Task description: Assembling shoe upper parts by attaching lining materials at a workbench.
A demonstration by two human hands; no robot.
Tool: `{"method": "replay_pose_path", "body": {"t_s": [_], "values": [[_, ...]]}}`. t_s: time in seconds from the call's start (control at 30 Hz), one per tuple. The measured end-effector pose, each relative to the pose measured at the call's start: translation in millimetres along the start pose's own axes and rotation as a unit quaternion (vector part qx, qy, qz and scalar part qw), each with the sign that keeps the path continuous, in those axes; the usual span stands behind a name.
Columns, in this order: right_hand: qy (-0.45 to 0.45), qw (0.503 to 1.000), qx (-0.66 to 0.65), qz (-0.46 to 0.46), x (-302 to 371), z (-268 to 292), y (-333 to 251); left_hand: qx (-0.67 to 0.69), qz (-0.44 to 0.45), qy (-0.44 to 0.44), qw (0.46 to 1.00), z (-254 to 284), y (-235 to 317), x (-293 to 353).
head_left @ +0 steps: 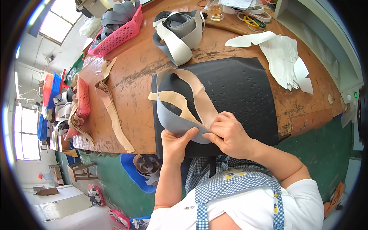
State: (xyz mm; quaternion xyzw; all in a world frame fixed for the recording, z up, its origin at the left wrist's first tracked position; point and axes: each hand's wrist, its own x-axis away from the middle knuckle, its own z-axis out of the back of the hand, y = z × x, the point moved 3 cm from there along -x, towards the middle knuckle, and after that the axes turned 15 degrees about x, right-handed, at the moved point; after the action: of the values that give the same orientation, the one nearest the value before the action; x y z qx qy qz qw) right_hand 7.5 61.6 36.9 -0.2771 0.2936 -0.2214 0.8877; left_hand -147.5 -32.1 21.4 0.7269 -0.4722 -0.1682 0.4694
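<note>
Left hand (173, 145) and right hand (229, 134) both closed, thumbs pinching one looped grey-beige band (171, 122). Band sits over black mat (245, 101) at bench's (134, 90) near edge

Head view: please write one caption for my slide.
Left hand and right hand pinch a looped strip over a black mat on a table.

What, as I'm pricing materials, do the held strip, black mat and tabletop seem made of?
Held strip: perhaps leather or coated fabric, matte; it bends smoothly and shows grey-blue and tan faces. Black mat: likely rubber or synthetic, dull and pitted. Tabletop: probably varnished wood, slightly glossy, with dark scuffs.
</note>
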Motion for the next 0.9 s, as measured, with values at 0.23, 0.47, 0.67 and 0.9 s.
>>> {"method": "replay_pose_path", "body": {"t_s": [0.23, 0.47, 0.67, 0.9], "values": [[-0.035, 0.996, -0.045, -0.069, -3.4, 7.2, 5.2, -0.030, -0.018, -0.001, 0.999, -0.2, -3.4, 4.8], [-0.047, 0.997, -0.015, -0.062, -0.6, 8.7, 4.2, 0.000, 0.014, -0.018, 1.000, 9.6, 1.7, 1.7], [-0.114, 0.927, -0.216, -0.286, -8.4, 7.5, 1.4, 0.018, 0.002, -0.015, 1.000, 6.1, 0.8, 4.3], [-0.052, 0.975, -0.143, -0.163, -3.4, 9.3, -0.3, 0.036, 0.031, 0.008, 0.999, 12.1, 5.0, -3.0]]}}
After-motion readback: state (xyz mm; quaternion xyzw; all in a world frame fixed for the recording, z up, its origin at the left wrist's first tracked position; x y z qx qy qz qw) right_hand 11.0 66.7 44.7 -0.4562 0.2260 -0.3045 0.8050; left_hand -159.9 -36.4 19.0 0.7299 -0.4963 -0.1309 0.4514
